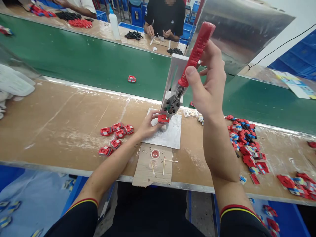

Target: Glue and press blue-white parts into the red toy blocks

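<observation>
My right hand [209, 79] is closed around the red lever handle [198, 49] of a small metal hand press [172, 95], thumb along its side. The handle points up and to the right. Low at the press, my left hand [149, 126] grips a red toy car part [163, 119] by its edge, under the press head. Beneath it lies the press's flat metal base plate [172, 135]. To the left of my left hand sit several red toy car parts [120, 133] in a loose group.
Cardboard [140, 171] in front bears a small dish of red liquid [155, 154] and cotton swabs [163, 166]. Several red and blue toy parts [247, 141] are piled at right. Behind runs a green conveyor belt [93, 62] carrying a toy car [132, 78]. A co-worker [165, 16] sits opposite.
</observation>
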Available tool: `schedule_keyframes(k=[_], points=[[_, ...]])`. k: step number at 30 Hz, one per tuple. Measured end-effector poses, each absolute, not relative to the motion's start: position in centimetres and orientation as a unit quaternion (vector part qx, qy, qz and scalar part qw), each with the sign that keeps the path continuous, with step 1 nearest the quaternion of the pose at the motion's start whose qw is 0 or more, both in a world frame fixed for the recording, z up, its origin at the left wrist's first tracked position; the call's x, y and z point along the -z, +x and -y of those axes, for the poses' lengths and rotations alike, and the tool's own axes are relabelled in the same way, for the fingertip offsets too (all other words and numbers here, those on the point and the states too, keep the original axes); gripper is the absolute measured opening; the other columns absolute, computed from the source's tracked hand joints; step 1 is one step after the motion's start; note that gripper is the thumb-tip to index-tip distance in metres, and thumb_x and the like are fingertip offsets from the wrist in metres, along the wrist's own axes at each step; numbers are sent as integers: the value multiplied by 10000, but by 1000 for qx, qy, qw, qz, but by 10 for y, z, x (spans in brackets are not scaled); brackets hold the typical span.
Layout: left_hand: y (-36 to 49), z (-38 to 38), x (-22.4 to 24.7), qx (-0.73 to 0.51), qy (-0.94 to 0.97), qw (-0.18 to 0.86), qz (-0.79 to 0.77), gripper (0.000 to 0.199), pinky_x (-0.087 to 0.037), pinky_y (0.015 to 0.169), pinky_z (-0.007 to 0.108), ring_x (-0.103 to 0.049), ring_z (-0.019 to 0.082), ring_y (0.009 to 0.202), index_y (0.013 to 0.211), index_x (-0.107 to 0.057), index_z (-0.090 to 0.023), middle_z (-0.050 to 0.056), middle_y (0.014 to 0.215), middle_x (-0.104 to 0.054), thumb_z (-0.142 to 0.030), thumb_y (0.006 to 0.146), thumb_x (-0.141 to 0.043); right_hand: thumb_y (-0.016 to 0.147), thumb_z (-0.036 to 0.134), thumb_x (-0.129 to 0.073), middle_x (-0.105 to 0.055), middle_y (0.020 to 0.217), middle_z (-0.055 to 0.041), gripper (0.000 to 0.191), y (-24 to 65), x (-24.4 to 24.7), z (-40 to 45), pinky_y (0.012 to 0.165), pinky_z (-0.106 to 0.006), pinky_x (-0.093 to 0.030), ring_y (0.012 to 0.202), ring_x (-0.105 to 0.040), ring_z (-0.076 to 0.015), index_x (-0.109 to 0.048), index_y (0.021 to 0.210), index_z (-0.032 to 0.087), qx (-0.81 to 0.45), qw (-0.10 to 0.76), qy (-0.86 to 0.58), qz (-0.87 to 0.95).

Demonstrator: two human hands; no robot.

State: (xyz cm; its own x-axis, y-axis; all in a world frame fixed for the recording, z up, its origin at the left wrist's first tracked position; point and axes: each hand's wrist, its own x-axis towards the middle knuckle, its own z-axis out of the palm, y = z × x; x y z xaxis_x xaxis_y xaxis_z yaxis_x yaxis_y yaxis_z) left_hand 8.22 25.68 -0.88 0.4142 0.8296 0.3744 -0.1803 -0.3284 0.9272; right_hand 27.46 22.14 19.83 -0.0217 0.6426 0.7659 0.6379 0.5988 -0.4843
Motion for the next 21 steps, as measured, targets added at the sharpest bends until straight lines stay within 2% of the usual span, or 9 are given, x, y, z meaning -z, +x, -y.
schedule_keyframes(k=[4, 10, 14, 17, 21], points=[[84, -257, 6, -488, 667, 513, -230, 411, -567, 1051, 479, -751, 268, 1098, 1151, -667, -235, 82, 1158, -772, -261, 793, -867, 1003, 752, -529, -663, 1427, -29, 593, 276, -192, -226, 1134, -624, -514, 1454, -550, -363, -587, 1461, 380, 9, 535, -467, 704], [87, -251, 10, -462, 680, 514, -246, 402, -602, 991, 448, -760, 257, 1095, 1164, -661, -248, 76, 1153, -770, -178, 801, -819, 1004, 711, -567, -681, 1332, -22, 518, 276, -195, -216, 1173, -679, -447, 1467, -538, -383, -666, 1356, 344, 35, 535, -466, 704], [88, -248, 12, -462, 671, 523, -251, 397, -596, 1013, 460, -766, 263, 1091, 1150, -657, -242, 74, 1132, -775, -143, 799, -815, 976, 626, -674, -709, 1283, -21, 415, 264, -200, -193, 1187, -676, -450, 1376, -602, -365, -700, 1278, 343, 66, 536, -448, 713], [88, -247, 11, -465, 671, 523, -243, 385, -587, 1038, 476, -760, 266, 1091, 1158, -658, -233, 85, 1147, -780, -128, 817, -803, 945, 425, -768, -759, 1216, 10, 288, 259, -192, -167, 1115, -614, -529, 1183, -683, -311, -714, 1227, 415, 88, 520, -381, 759], [87, -246, 11, -464, 682, 515, -232, 376, -580, 1049, 482, -754, 272, 1115, 1180, -658, -221, 94, 1164, -783, -135, 836, -782, 899, 223, -777, -775, 1204, 32, 321, 262, -159, -133, 909, -545, -612, 1055, -696, -284, -741, 1106, 465, 62, 458, -359, 811]])
